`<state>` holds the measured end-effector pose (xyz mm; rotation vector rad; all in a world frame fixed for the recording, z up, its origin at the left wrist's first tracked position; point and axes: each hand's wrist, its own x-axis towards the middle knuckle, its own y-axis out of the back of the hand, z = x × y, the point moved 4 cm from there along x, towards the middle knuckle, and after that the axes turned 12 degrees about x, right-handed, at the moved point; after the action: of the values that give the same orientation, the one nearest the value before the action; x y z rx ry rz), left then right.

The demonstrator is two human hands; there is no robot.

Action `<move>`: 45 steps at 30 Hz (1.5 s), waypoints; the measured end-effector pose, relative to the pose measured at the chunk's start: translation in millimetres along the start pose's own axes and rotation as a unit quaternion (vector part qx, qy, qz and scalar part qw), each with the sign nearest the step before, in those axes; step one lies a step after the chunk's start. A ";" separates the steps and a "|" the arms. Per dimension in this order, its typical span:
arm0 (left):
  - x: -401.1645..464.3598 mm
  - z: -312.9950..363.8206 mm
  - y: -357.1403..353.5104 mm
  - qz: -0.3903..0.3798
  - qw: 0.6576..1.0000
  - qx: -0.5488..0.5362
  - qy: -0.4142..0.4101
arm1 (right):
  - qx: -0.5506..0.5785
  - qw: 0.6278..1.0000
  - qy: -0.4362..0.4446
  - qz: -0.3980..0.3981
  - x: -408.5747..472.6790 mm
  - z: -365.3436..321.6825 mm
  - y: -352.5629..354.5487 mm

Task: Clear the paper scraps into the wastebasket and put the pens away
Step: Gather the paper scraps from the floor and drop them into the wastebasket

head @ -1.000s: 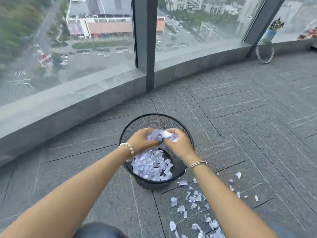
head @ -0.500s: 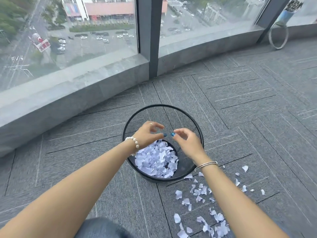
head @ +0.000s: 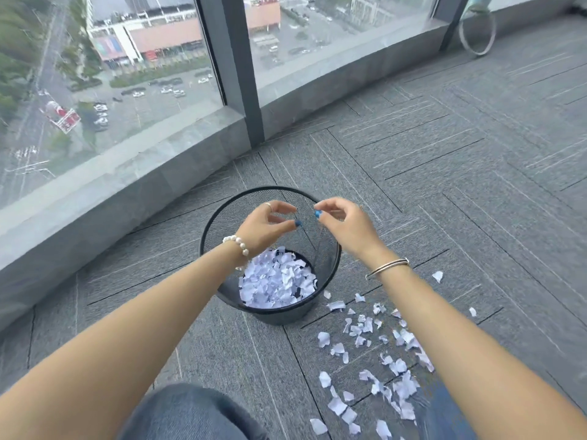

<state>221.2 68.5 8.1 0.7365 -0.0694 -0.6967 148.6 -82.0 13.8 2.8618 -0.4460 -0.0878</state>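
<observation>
A black mesh wastebasket (head: 222, 217) stands on the grey carpet, its bottom covered with white paper scraps (head: 276, 282). Above its opening hover my left hand (head: 265, 227) and my right hand (head: 346, 225), close together, fingers loosely curled and holding nothing. More paper scraps (head: 374, 354) lie scattered on the carpet to the right of the basket and toward me. A pen holder (head: 479, 3) stands on the far window ledge at the top right, cut off by the frame edge.
A low stone ledge (head: 127, 173) and tall windows run along the left and back. A metal ring (head: 477, 34) leans against the ledge at the back right. My knees (head: 190, 411) in jeans show at the bottom. Bare carpet stretches to the right.
A second ago both hands held a bunch of scraps over the basket. The scraps have dropped in, and my empty hands have lifted slightly and parted.
</observation>
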 end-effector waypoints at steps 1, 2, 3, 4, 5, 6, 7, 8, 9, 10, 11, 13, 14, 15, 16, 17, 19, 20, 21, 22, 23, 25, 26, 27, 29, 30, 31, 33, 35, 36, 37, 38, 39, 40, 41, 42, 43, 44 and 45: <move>2.2 11.9 -2.8 0.004 1.000 0.002 -0.011 | -0.007 1.000 0.004 0.003 -2.7 -3.1 10.9; 5.5 24.0 -6.9 0.011 1.000 0.002 -0.022 | -0.013 1.000 0.007 0.010 -6.2 -4.7 23.0; 9.2 36.3 -12.4 0.021 0.999 -0.001 -0.033 | -0.016 1.000 0.008 0.021 -10.1 -4.9 36.0; 13.5 48.8 -19.7 0.032 0.998 -0.003 -0.046 | -0.016 0.999 0.007 0.034 -14.3 -3.6 49.7; 17.9 60.9 -29.4 0.038 0.998 -0.006 -0.057 | -0.013 0.999 0.004 0.047 -19.1 -0.5 63.7; 21.9 72.7 -41.2 0.040 0.997 -0.015 -0.066 | -0.009 0.998 0.000 0.059 -24.6 3.9 77.9; 24.5 83.8 -55.1 0.036 0.996 -0.027 -0.074 | -0.006 0.997 -0.006 0.071 -31.0 10.5 92.0; 26.8 94.0 -71.0 0.028 0.995 -0.036 -0.084 | -0.004 0.996 -0.015 0.083 -38.2 18.8 105.6; 29.0 102.5 -88.0 0.016 0.995 -0.037 -0.095 | -0.004 0.995 -0.026 0.097 -45.6 28.7 118.6; 30.8 108.5 -106.3 0.001 0.994 -0.034 -0.105 | -0.005 0.993 -0.039 0.110 -53.4 40.5 130.4; 32.2 111.6 -125.0 -0.017 0.993 -0.033 -0.111 | -0.006 0.991 -0.052 0.124 -61.6 54.0 140.7; 35.7 111.3 -163.0 -0.058 0.991 -0.037 -0.113 | 0.000 0.984 -0.084 0.156 -78.6 85.4 157.6; 37.3 108.0 -180.8 -0.078 0.990 -0.035 -0.112 | 0.006 0.980 -0.102 0.169 -86.8 103.4 163.5; 38.8 102.3 -198.3 -0.096 0.989 -0.032 -0.110 | 0.009 0.976 -0.122 0.182 -95.8 122.1 167.8; 40.3 95.2 -214.2 -0.115 0.987 -0.026 -0.108 | 0.010 0.971 -0.142 0.194 -105.0 141.1 170.8; 42.1 87.4 -228.7 -0.134 0.985 -0.022 -0.107 | 0.011 0.966 -0.161 0.204 -114.3 160.3 172.6; 46.8 69.2 -254.5 -0.169 0.979 0.003 -0.115 | 0.009 0.958 -0.189 0.216 -132.8 195.0 171.7; 48.9 59.1 -266.5 -0.185 0.975 0.022 -0.121 | 0.005 0.955 -0.200 0.219 -142.1 211.5 169.4; 50.7 48.3 -278.1 -0.200 0.970 0.042 -0.129 | 0.001 0.952 -0.209 0.223 -151.3 226.5 166.3; 51.8 36.9 -289.9 -0.212 0.966 0.062 -0.134 | 0.000 0.948 -0.220 0.228 -161.2 240.8 162.6; 52.0 25.1 -301.7 -0.218 0.963 0.084 -0.137 | 0.002 0.945 -0.227 0.237 -171.4 254.0 158.1; 50.5 0.8 -324.0 -0.213 0.956 0.143 -0.143 | -0.005 0.937 -0.237 0.257 -190.3 277.5 148.5; 48.7 -11.8 -334.5 -0.210 0.948 0.187 -0.148 | -0.013 0.933 -0.243 0.264 -198.9 288.2 143.1; 45.8 -23.8 -343.9 -0.213 0.934 0.241 -0.155 | -0.025 0.932 -0.248 0.262 -206.6 298.3 137.1; 39.9 -45.8 -360.2 -0.233 0.885 0.362 -0.178 | -0.059 0.935 -0.254 0.238 -219.0 313.9 124.5; 37.6 -53.7 -366.9 -0.244 0.858 0.406 -0.196 | -0.081 0.936 -0.257 0.228 -224.0 320.8 119.4; 36.3 -57.7 -372.3 -0.252 0.838 0.434 -0.214 | -0.099 0.935 -0.257 0.223 -227.5 325.9 116.1; 37.6 -57.0 -383.0 -0.265 0.820 0.448 -0.236 | -0.119 0.928 -0.263 0.234 -233.7 335.1 115.1; 42.7 -50.1 -391.9 -0.260 0.827 0.439 -0.236 | -0.136 0.917 -0.275 0.256 -237.8 340.4 123.4; 45.9 -47.9 -395.6 -0.248 0.833 0.435 -0.234 | -0.152 0.910 -0.277 0.268 -239.1 342.0 130.2; 48.4 -46.1 -398.1 -0.238 0.837 0.433 -0.234 | -0.173 0.902 -0.276 0.282 -240.1 343.7 138.6; 50.0 -45.3 -400.2 -0.234 0.837 0.432 -0.241 | -0.191 0.895 -0.272 0.299 -240.8 343.7 147.5; 50.1 -44.7 -401.7 -0.237 0.834 0.429 -0.255 | -0.203 0.889 -0.263 0.315 -241.0 342.6 155.7; 48.7 -44.8 -403.3 -0.245 0.826 0.427 -0.273 | -0.204 0.887 -0.252 0.328 -241.7 342.5 161.8; 46.2 -44.3 -403.7 -0.253 0.818 0.425 -0.292 | -0.193 0.890 -0.239 0.338 -241.6 341.6 165.3; 43.7 -44.5 -403.2 -0.256 0.812 0.425 -0.307 | -0.173 0.894 -0.227 0.345 -242.0 341.1 166.7; 41.9 -44.9 -402.1 -0.256 0.810 0.422 -0.317 | -0.151 0.899 -0.215 0.351 -242.2 340.0 166.8; 40.6 -46.1 -400.9 -0.256 0.810 0.418 -0.322 | -0.131 0.903 -0.206 0.353 -241.9 338.5 166.1; 38.9 -47.6 -399.6 -0.257 0.811 0.410 -0.328 | -0.113 0.908 -0.199 0.350 -241.2 337.7 164.5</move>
<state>41.8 -138.1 -289.5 1.3334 -0.8827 -1.4650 -161.5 -237.4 -267.3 2.2832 -1.4046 -0.5504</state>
